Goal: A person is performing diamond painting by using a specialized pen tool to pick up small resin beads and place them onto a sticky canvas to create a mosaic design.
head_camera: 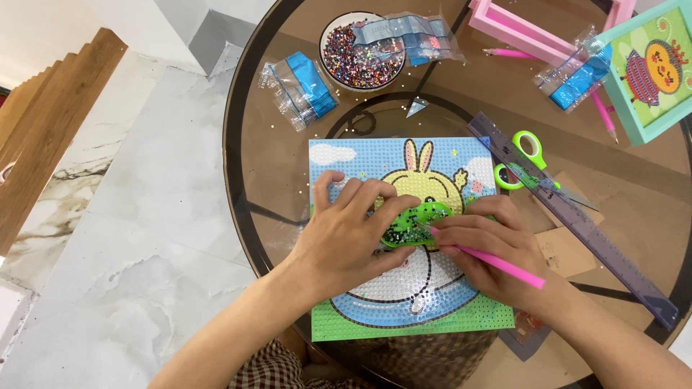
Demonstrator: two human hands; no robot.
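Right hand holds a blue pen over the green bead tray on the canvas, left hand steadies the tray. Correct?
Not quite: the pen is pink, not blue, as the head view shows. The rest stands: the right hand holds it with its tip at the green bead tray on the canvas, and the left hand steadies the tray.

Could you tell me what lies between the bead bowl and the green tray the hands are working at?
In the head view, between bowl and tray lie bare glass table and the canvas's upper part with its rabbit ears.
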